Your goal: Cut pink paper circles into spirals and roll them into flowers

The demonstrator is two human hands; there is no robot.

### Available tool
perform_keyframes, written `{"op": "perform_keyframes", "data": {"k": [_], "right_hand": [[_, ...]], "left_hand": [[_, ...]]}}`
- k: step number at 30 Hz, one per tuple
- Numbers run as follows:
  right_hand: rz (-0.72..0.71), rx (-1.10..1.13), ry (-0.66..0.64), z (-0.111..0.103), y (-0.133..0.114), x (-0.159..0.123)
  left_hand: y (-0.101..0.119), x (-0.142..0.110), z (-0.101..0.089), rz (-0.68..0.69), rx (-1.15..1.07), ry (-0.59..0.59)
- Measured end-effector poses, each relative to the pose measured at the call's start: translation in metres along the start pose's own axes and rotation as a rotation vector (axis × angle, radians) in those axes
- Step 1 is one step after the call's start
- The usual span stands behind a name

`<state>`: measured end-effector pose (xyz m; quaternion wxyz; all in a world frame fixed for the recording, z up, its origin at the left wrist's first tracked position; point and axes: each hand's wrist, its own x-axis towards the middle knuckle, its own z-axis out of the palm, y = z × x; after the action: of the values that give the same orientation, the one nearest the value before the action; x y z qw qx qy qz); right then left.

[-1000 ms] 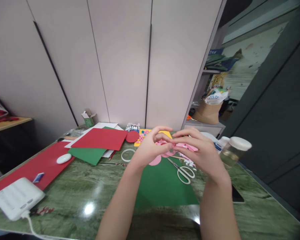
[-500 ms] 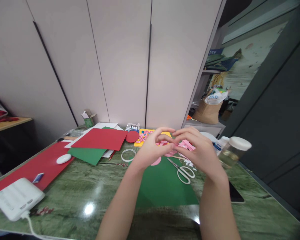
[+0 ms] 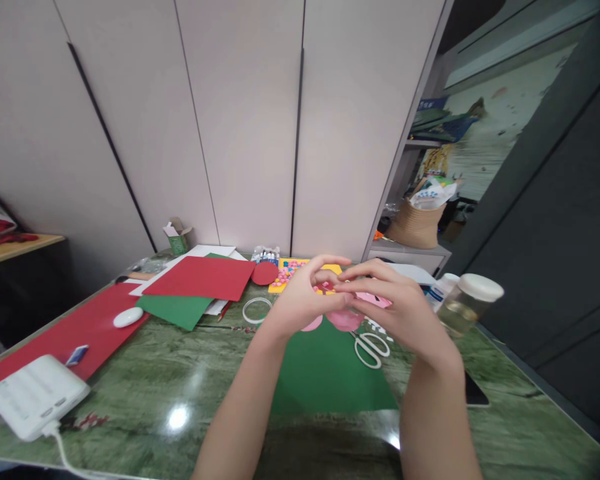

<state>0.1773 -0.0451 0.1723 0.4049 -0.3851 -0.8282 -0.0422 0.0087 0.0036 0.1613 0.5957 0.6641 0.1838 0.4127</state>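
My left hand [image 3: 310, 297] and my right hand [image 3: 400, 307] meet above the green sheet [image 3: 330, 380], fingertips close together. Between and below their thumbs and fingers is a pink paper piece [image 3: 345, 320], rounded at its lower edge; the fingers hide the rest. Both hands look closed on it. A second pink rounded piece [image 3: 312, 325] lies by my left wrist on the green sheet. White-handled scissors [image 3: 371, 351] rest beneath my right hand, their blades mostly covered. More pink paper [image 3: 373, 300] shows behind my right fingers.
Left of the hands lie a white ring of tape [image 3: 257, 302], red paper [image 3: 200, 277] and a red disc [image 3: 265, 273]. Behind them is a yellow sheet with colourful beads [image 3: 291, 272]. A lidded jar [image 3: 467, 307] stands right, near a dark flat device [image 3: 475, 392]. A white charger [image 3: 37, 398] sits front left.
My right fingers have shifted slightly left across the left fingertips. The pink piece now hangs lower and shows more below the thumbs, covering the scissor blades.
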Motion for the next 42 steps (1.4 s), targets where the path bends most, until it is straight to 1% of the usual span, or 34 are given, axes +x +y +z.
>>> {"op": "perform_keyframes", "data": {"k": [3, 8, 12, 18, 22, 27, 30, 37, 40, 42], "right_hand": [[-0.016, -0.010, 0.010, 0.001, 0.001, 0.001], [0.014, -0.085, 0.099, 0.004, 0.002, 0.002], [0.054, -0.079, 0.109, 0.004, 0.002, 0.003], [0.063, -0.077, 0.113, 0.005, 0.002, 0.004], [0.074, -0.071, 0.090, 0.006, 0.003, 0.004], [0.080, -0.053, 0.080, 0.001, 0.003, 0.001], [0.081, -0.028, 0.054, -0.002, 0.005, -0.002], [0.014, 0.031, -0.055, -0.003, 0.009, -0.003], [0.020, 0.026, -0.045, -0.002, 0.008, -0.002], [0.031, 0.001, -0.004, 0.000, 0.006, -0.001]], "left_hand": [[0.001, 0.000, 0.000, -0.011, 0.052, -0.024], [0.000, 0.002, 0.001, 0.042, 0.109, 0.017], [-0.001, 0.002, 0.003, 0.036, 0.081, 0.012], [-0.001, 0.002, 0.005, 0.009, 0.046, 0.023], [-0.003, 0.003, 0.005, 0.022, 0.074, 0.055], [-0.004, 0.003, 0.000, -0.018, 0.002, 0.061], [-0.003, 0.002, -0.002, -0.005, 0.019, 0.072], [0.003, -0.001, -0.006, -0.028, 0.088, -0.003], [0.002, 0.000, -0.006, -0.025, 0.084, -0.007], [0.000, 0.001, -0.006, -0.017, 0.059, 0.023]]}}
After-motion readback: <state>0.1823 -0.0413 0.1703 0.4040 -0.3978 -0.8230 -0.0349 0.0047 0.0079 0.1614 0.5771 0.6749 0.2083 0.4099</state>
